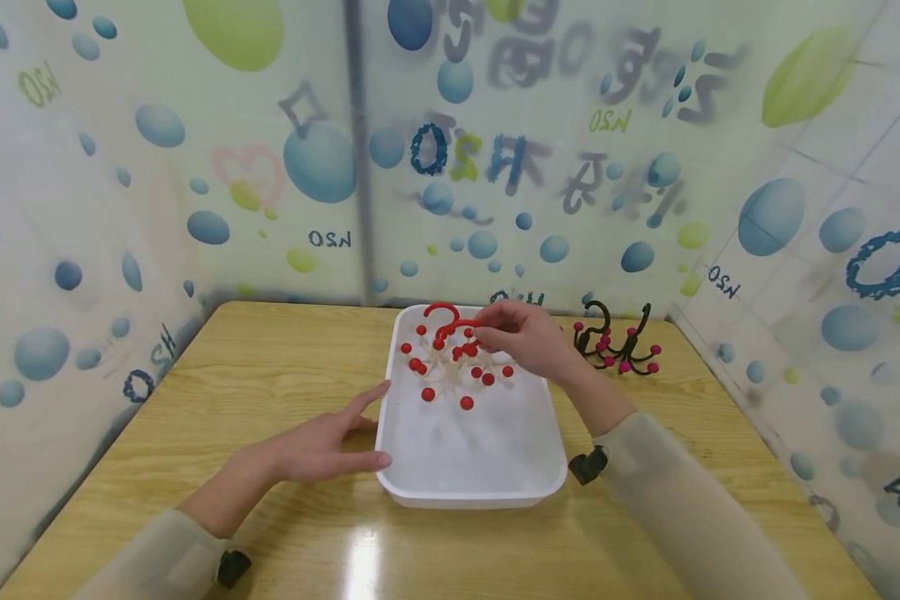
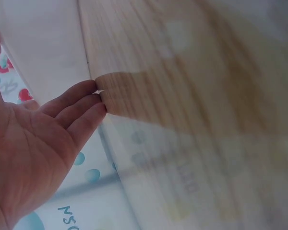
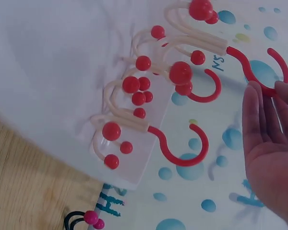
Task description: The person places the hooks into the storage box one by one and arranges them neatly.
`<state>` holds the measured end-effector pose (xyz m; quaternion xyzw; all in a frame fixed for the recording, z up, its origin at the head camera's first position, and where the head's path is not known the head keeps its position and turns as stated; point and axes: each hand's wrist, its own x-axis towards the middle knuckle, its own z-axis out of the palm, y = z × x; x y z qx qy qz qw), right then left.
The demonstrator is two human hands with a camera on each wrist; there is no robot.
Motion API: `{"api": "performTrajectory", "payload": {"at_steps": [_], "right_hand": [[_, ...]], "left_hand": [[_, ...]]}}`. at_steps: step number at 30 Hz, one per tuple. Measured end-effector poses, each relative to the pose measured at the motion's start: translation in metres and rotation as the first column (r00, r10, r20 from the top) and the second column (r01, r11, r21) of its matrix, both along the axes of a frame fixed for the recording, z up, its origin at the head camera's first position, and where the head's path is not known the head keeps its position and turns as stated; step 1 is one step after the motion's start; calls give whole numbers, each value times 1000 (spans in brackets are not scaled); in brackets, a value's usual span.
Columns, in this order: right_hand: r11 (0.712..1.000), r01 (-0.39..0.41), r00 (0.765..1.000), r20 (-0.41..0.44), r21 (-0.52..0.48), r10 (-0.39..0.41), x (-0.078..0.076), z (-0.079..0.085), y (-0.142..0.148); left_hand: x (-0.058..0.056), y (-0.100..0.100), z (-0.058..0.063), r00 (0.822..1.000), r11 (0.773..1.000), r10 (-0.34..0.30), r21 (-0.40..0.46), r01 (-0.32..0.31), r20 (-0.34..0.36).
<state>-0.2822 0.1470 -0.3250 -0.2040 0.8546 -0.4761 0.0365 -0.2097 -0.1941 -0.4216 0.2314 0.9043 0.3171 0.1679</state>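
A white plastic tray [image 1: 480,467] stands on the wooden table, holding cream multi-arm hook hangers with red ball tips and red hooks. My right hand [image 1: 528,337] is at the tray's far end and pinches the red hook of one hanger [image 3: 201,42] between thumb and fingers. Two more hangers show beside it in the right wrist view, one with its red hook [image 3: 185,160] nearest the camera. My left hand [image 1: 318,442] touches the tray's left side with its fingers spread and fairly straight, the thumb at the rim. Its palm [image 2: 33,148] holds nothing.
Black hook hangers [image 1: 622,346] with pink ball tips lie on the table [image 1: 285,367] to the right of the tray. Behind the table and along both sides stand pale walls [image 1: 270,167] printed with blue and green bubbles.
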Motion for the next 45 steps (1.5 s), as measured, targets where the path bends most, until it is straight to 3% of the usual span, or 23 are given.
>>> {"api": "performTrajectory", "payload": {"at_steps": [9,17,27,35,45], "right_hand": [[997,-6,998,66,77,0,-7,-8,-18],[999,15,999,44,50,-17,-10,-5,-14],[994,28,998,47,102,-33,-9,-10,-15],[983,39,993,104,180,-59,-12,-17,-20],[984,36,984,168,175,-65,-19,-21,-25]], "left_hand": [[0,2,3,999,999,31,-14,-31,32],[0,2,4,1000,1000,9,-20,-9,10],[-1,1,2,1000,1000,20,-17,-20,14],[0,0,0,999,1000,24,-19,-23,34],[1,1,1,999,1000,29,-15,-28,45]]}}
